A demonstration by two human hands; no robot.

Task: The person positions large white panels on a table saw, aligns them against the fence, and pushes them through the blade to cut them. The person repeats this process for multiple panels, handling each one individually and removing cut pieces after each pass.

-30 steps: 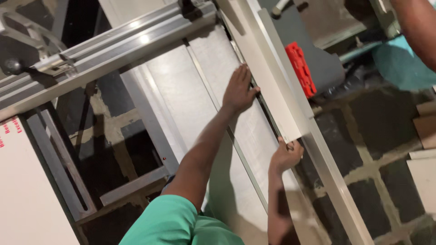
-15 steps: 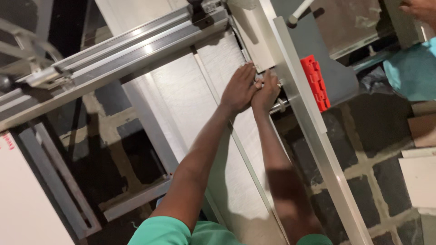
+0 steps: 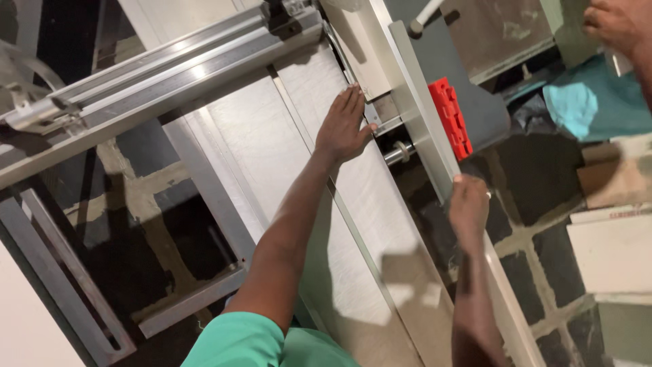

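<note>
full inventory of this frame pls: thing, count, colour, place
pale board: 1, whitish grey, flat on the saw table, centre
long metal rail: 1, silver, runs diagonally at the board's right edge
crosscut fence beam: 1, silver aluminium, upper left
red plastic block: 1, red, right of the rail on a grey guard
grey guard: 1, dark grey, upper centre-right
teal cloth: 1, teal, upper right
tiled floor: dark tiles with pale joints, right and lower left
another person's hand: 1, top right corner
green sleeve: 1, green, bottom centre
left hand: flat on the board, fingers spread
right hand: closed on the rail's edge
</note>
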